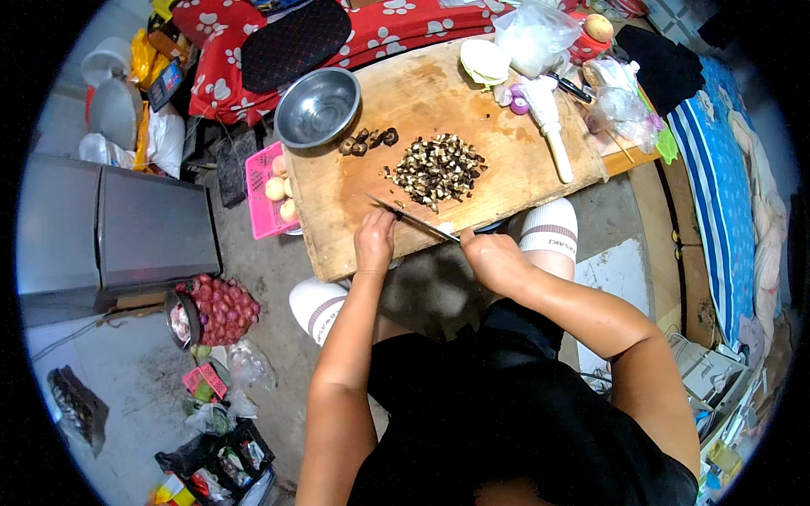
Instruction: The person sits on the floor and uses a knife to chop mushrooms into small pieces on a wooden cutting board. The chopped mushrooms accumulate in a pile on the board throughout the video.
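My right hand [493, 258] grips the handle of a knife [421, 222] at the near edge of a wooden cutting board [531, 183]. The blade reaches left across the board's edge. My left hand [375, 239] is beside the blade with its fingers bent over something small and dark, perhaps a piece of mushroom, mostly hidden. Beyond the knife lies a heap of diced dark mushrooms [436, 169]. Several whole dark mushrooms [361, 141] sit left of the heap, near a metal bowl [317, 106] on the board's far left corner.
A half cabbage [485, 62], purple onions [519, 101] and a white-handled tool in plastic [557, 152] lie at the board's right. Behind it are a plastic bag [535, 38] and a black-handled utensil [573, 88]. A pink basket [262, 190] of round fruit stands left, low beside the board.
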`<state>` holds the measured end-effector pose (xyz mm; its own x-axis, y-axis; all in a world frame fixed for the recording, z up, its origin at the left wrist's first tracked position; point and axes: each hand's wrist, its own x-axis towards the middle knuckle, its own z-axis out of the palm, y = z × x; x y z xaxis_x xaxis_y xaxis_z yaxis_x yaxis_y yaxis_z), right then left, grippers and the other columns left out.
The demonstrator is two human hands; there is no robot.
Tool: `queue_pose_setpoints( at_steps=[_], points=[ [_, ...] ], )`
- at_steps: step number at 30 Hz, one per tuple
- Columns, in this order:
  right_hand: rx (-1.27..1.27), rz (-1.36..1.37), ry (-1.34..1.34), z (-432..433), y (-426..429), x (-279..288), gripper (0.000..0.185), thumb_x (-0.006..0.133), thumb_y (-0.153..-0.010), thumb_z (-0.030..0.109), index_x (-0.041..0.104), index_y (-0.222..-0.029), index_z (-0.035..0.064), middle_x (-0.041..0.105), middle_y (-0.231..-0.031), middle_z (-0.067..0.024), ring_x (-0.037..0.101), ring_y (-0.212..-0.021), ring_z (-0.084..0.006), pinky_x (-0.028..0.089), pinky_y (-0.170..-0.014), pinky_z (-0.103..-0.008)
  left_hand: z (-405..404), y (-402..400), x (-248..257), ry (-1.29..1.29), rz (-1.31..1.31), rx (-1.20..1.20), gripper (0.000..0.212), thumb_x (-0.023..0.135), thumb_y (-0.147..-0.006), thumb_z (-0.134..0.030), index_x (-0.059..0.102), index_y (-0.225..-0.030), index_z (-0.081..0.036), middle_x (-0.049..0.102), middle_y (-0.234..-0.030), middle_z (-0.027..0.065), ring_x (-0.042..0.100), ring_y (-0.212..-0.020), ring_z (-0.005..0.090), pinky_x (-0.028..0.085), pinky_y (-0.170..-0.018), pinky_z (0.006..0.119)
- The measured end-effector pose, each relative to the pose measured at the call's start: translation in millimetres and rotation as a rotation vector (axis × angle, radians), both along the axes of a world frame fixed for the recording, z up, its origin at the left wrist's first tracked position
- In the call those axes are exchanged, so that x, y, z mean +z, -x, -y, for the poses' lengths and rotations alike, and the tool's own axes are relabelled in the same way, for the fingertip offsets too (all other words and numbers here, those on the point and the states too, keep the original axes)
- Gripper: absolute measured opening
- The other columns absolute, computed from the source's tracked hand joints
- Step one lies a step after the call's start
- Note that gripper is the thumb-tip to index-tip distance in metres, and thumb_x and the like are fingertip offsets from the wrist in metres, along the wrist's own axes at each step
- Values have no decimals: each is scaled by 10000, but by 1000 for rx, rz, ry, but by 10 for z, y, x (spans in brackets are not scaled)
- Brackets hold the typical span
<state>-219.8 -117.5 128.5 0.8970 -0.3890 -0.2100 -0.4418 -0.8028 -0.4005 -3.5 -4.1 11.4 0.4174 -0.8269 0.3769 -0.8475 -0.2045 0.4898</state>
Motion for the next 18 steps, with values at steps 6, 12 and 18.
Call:
queue_pose_setpoints(
  at_steps=[6, 12, 18],
  points=[
    [-18, 21, -17, -47, -64, -212, 173, 524, -786, -26, 555, -949, -74, 659, -747, -274, 682, -707, -410, 554, -635, -461, 1, -9, -11, 33, 30, -7, 53, 667, -803, -46, 653, -853, -56, 624, -875, 106, 615, -838, 314, 510, -716, 408],
    [-18, -19, -18, -25, -15, -16, 190, 523, -788, -22, 553, -965, -85, 660, -756, -278, 684, -718, -413, 553, -642, -467, -35, 17, -21, 8, 68, 46, 54, 675, -807, -62, 662, -859, -66, 643, -892, 92, 628, -832, 301, 517, -702, 400],
    [-2, 12, -7, -60, -29, -117, 153, 512, -811, 4, 549, -941, -66, 666, -729, -251, 689, -694, -399, 557, -608, -457, -57, 0, -49, -19, 90, 29, 80, 680, -813, -67, 671, -892, -61, 651, -890, 115, 637, -832, 320, 520, -696, 403]
  ],
)
